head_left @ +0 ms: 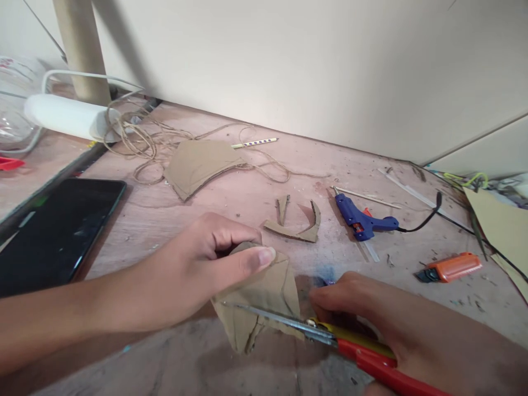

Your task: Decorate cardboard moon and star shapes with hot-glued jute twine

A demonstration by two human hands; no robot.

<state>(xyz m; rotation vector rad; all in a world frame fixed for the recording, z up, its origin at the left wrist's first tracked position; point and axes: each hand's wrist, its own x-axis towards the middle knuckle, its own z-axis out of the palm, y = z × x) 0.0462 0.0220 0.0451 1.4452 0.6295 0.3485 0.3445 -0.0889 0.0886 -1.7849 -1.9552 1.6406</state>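
My left hand (231, 256) pinches a piece of brown cardboard (264, 294) between thumb and fingers, with the thumb on top. Pencil-like lines run across its face, and its lower edge has a cut notch. My right hand (358, 313) grips scissors (367, 357) with red and yellow handles. Their metal blade lies across the lower part of the cardboard, pointing left; the other blade is mostly hidden. Just beyond lie curved and narrow cardboard offcuts (295, 235). Farther back rests a larger cardboard piece (202, 165) with a curved edge.
A blue glue gun (358, 217) and an orange utility knife (454, 268) lie to the right. A phone (61, 231) is at left. Behind are twine (132, 146), a pencil (259, 143) and a white cylinder (68, 115). A pale wall (289, 60) bounds the worktop.
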